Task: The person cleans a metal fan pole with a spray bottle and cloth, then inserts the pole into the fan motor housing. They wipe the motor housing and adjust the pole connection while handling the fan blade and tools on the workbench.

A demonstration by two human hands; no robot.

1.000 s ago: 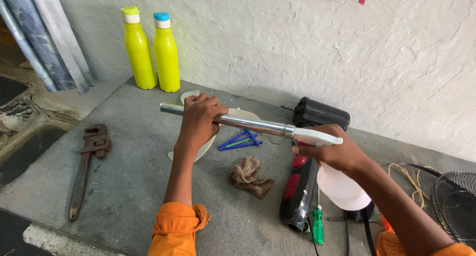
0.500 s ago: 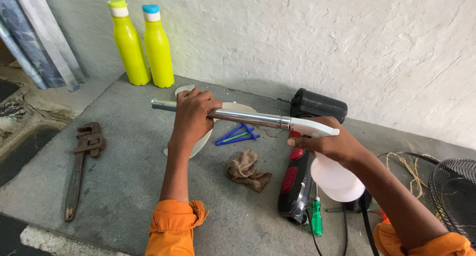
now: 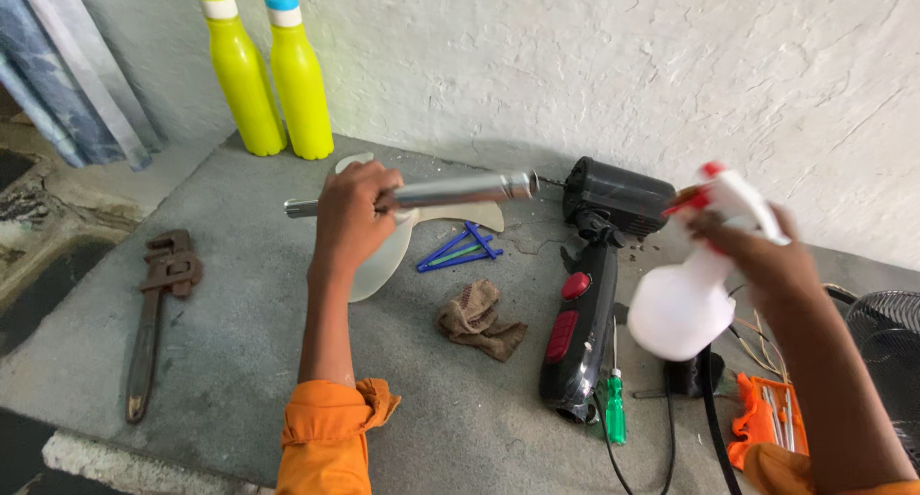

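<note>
Grey stone bench (image 3: 240,361) against a rough white wall. Left hand (image 3: 350,217) is clenched around a metal tube (image 3: 450,190), held level above the bench, long axis running left to right, its free end pointing toward the right hand. Right hand (image 3: 757,251), motion-blurred, grips a white spray bottle (image 3: 685,303) by the neck, red trigger and nozzle on top, well apart from the tube's end. Below lie a black power tool (image 3: 585,313), a brown rag (image 3: 474,318), and a green screwdriver (image 3: 613,409); a pipe wrench (image 3: 153,313) lies far left.
</note>
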